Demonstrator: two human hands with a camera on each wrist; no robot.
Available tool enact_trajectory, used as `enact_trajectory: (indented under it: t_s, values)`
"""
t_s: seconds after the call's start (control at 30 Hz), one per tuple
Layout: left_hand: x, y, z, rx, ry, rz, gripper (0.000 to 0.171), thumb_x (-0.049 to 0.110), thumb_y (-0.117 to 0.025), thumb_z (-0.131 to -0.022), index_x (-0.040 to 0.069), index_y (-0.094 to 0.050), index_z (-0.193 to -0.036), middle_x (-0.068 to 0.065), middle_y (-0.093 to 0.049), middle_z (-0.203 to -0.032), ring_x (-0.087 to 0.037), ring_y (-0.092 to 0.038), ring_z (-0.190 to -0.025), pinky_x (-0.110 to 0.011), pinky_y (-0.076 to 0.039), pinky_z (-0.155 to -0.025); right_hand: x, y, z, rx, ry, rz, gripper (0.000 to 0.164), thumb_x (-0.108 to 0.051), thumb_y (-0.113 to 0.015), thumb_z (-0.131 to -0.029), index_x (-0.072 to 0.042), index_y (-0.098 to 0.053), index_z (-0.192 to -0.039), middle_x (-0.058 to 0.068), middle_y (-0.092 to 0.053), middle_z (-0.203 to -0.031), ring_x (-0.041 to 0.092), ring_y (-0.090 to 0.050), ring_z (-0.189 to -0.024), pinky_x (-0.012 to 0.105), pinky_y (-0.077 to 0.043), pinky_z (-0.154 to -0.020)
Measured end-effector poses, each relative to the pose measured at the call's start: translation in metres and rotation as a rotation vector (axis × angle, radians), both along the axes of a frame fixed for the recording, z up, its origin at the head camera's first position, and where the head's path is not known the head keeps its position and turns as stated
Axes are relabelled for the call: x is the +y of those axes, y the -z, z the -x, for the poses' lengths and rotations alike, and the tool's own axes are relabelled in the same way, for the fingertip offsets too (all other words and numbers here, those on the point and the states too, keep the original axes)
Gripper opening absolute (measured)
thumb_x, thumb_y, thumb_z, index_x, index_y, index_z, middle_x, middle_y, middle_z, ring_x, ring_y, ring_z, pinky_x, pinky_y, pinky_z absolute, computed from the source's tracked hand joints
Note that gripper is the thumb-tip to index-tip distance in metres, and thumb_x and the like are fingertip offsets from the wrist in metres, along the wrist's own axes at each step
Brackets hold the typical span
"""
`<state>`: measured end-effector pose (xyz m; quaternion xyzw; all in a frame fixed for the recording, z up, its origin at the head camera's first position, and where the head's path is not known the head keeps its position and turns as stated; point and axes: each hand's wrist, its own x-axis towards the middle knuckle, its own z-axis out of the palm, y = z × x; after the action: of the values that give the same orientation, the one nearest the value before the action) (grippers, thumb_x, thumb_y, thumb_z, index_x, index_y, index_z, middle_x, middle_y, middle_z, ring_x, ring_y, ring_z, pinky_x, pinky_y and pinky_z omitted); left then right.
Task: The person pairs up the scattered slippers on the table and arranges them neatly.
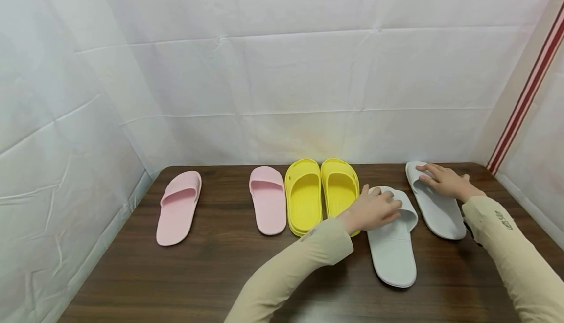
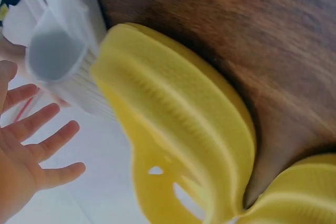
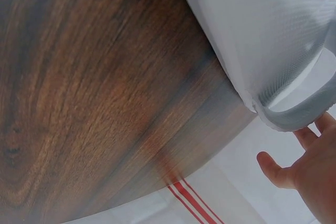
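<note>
Two white slippers lie on the right of the table in the head view. My left hand (image 1: 372, 208) is over the strap of the nearer white slipper (image 1: 393, 262). In the left wrist view, that hand's fingers (image 2: 41, 121) are spread and nearly straight. My right hand (image 1: 447, 183) reaches over the strap of the farther white slipper (image 1: 442, 218), its fingertips at the strap. The right wrist view shows the right thumb (image 3: 275, 171) held out away from the strap (image 3: 302, 119). Beside my left hand stands a pair of yellow slippers (image 1: 304, 203), toes toward the wall.
One pink slipper (image 1: 269, 205) lies close left of the yellow pair. Another pink slipper (image 1: 176, 218) lies apart, farther left, slightly turned. The dark wooden table (image 1: 198, 284) meets white sheeting (image 1: 299, 83) behind. A red-striped band (image 1: 524, 95) runs down the right corner.
</note>
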<state>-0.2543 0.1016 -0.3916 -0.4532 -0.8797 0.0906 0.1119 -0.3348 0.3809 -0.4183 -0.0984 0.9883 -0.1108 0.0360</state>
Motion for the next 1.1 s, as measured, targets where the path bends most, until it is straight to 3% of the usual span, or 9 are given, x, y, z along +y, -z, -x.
enact_trajectory:
  t_s: [0.17,0.3,0.57,0.73,0.97,1.1]
  values:
    - [-0.004,-0.003,-0.016,0.148,0.101,0.018,0.031,0.042,-0.033,-0.095,0.030,-0.049,-0.118,0.010,-0.054,-0.113,-0.011,-0.051,-0.094,-0.033,-0.039,-0.084,0.001,0.000,-0.001,0.004,-0.003,-0.004,0.061,-0.058,-0.028,-0.089,-0.019,-0.032,-0.136,0.025,-0.024,-0.142,0.055,-0.026,-0.119,0.080,-0.009,-0.078]
    - [-0.008,-0.001,-0.029,0.205,0.167,0.046,0.031,0.044,-0.033,-0.094,0.031,-0.051,-0.116,0.010,-0.055,-0.112,-0.011,-0.052,-0.096,-0.032,-0.040,-0.082,0.002,0.001,0.001,-0.002,-0.005,-0.006,0.061,-0.058,-0.027,-0.089,-0.019,-0.031,-0.136,0.026,-0.023,-0.142,0.055,-0.026,-0.119,0.080,-0.009,-0.078]
    - [-0.017,0.008,-0.052,0.227,0.307,0.083,0.033,0.049,-0.032,-0.093,0.031,-0.053,-0.111,0.012,-0.057,-0.102,-0.008,-0.052,-0.091,-0.026,-0.042,-0.075,0.003,0.000,0.000,-0.009,-0.009,0.010,0.060,-0.057,-0.028,-0.090,-0.018,-0.031,-0.136,0.026,-0.023,-0.141,0.055,-0.025,-0.120,0.080,-0.007,-0.079]
    - [-0.020,0.016,-0.063,0.190,0.360,0.118,0.036,0.054,-0.031,-0.091,0.032,-0.054,-0.108,0.014,-0.057,-0.101,-0.007,-0.052,-0.089,-0.025,-0.041,-0.073,0.004,0.001,-0.001,-0.009,-0.005,0.013,0.060,-0.057,-0.029,-0.090,-0.018,-0.032,-0.136,0.026,-0.024,-0.141,0.055,-0.025,-0.120,0.080,-0.008,-0.080]
    - [-0.022,0.025,-0.070,0.203,0.405,0.175,0.040,0.059,-0.033,-0.088,0.033,-0.052,-0.111,0.014,-0.056,-0.102,-0.006,-0.053,-0.089,-0.026,-0.040,-0.074,0.003,0.000,-0.002,0.002,-0.010,0.018,0.059,-0.056,-0.029,-0.090,-0.018,-0.032,-0.135,0.026,-0.024,-0.141,0.056,-0.025,-0.119,0.081,-0.007,-0.079]
    - [-0.021,0.026,-0.070,0.170,0.400,0.201,0.039,0.059,-0.032,-0.088,0.034,-0.051,-0.112,0.013,-0.055,-0.103,-0.006,-0.052,-0.090,-0.026,-0.040,-0.075,0.001,0.000,-0.001,-0.003,-0.011,0.010,0.059,-0.056,-0.028,-0.090,-0.019,-0.032,-0.135,0.026,-0.024,-0.142,0.056,-0.025,-0.119,0.081,-0.008,-0.078]
